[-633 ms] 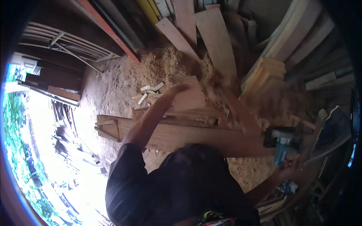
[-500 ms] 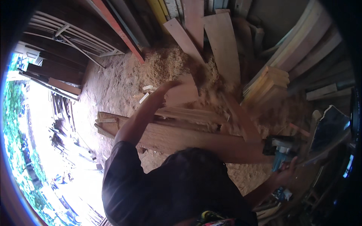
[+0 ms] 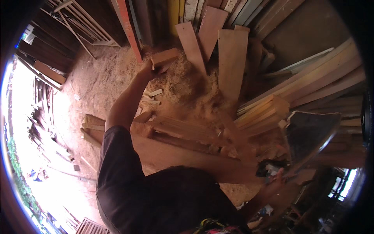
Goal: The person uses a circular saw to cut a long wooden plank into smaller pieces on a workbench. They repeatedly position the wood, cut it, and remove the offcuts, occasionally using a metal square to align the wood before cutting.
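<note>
At the far left of the work area, my left hand [image 3: 149,71] is closed on a short wooden board [image 3: 166,57], held out over the sawdust near the foot of a red post. My right hand [image 3: 277,178] is at the lower right, gripping a black and teal power tool [image 3: 269,169]; its exact kind is blurred. The tool sits at the right end of a long thick wooden beam [image 3: 183,155] that lies crosswise in front of me. My dark-sleeved arm and torso cover part of the beam.
Sawdust [image 3: 177,84] and small offcuts [image 3: 154,94] lie beyond the beam. Wide planks [image 3: 232,62] lean at the back, near a red post [image 3: 128,35]. Stacked boards [image 3: 269,113] and a dark panel [image 3: 311,134] stand on the right. Bright daylight comes in at left.
My left hand has carried the short board away from beside the beam, farther out and to the left. The whole view has shifted; my right hand stays on the power tool.
</note>
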